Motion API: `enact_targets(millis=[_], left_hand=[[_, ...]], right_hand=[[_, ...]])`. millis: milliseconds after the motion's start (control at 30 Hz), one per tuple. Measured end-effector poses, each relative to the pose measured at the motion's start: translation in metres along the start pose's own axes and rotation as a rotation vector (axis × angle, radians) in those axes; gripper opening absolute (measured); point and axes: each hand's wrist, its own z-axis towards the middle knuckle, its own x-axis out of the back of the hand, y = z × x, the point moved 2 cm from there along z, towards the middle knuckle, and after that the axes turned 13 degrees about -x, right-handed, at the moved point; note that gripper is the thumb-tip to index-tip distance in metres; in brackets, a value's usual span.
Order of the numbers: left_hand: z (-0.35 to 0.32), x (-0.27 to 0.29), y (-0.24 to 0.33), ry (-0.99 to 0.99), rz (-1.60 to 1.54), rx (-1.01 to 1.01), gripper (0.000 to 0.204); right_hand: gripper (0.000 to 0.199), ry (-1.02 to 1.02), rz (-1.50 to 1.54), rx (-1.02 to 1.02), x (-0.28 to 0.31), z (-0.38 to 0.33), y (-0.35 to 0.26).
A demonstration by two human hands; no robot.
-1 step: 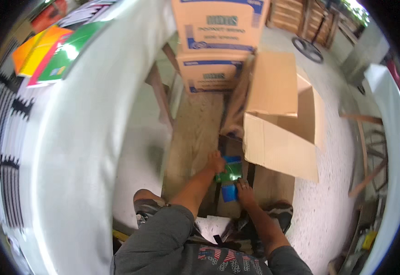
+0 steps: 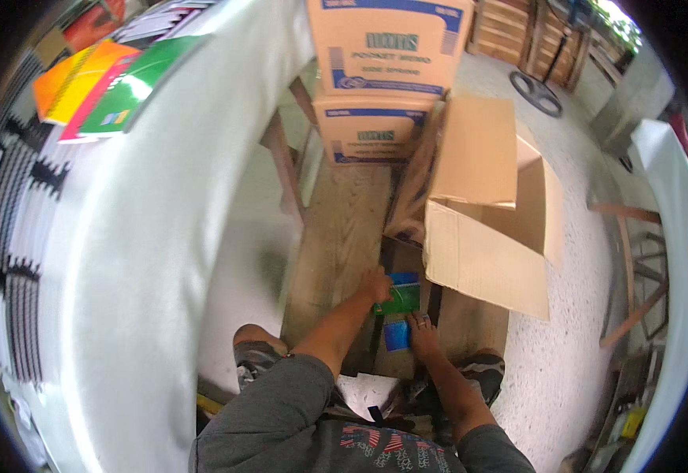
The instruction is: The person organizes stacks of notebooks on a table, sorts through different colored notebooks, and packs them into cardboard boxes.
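Small green booklet [image 2: 398,299] low between knees, over wooden pallet [image 2: 336,236]; blue booklet [image 2: 397,334] just below. Left hand [image 2: 375,285] clasps green one's edge; right hand [image 2: 421,327] fingers rest on blue. Open cardboard box [image 2: 486,252] beside, interior hidden; progress unclear.

Just beyond the right hand [image 2: 424,329] stands an open box [image 2: 486,260] of plain brown cardboard, flaps up. Farther ahead of both hands two shut cartons [image 2: 387,47] are stacked — tan, with blue bands and a label patch on each front. Between the left hand [image 2: 375,285] and the right lie small flat packs [image 2: 401,298] — green and blue, touched by both hands.
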Motion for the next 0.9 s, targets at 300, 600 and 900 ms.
enact_targets(millis=[300,600,900], left_hand=[[-0.148,0.031,0.025,0.833,-0.755,0.155,0.038],[-0.327,0.172,0.225,0.629,-1.119,0.146,0.042],[-0.470,0.302,0.316,0.942,-0.865,0.262,0.043]], right_hand=[[0.041,-0.511,0.362,-0.344,0.034,-0.020,0.003],[0.044,-0.756,2.022,-0.497,0.315,-0.086,-0.131],[0.043,-0.899,1.724,-0.108,0.501,-0.111,-0.235]])
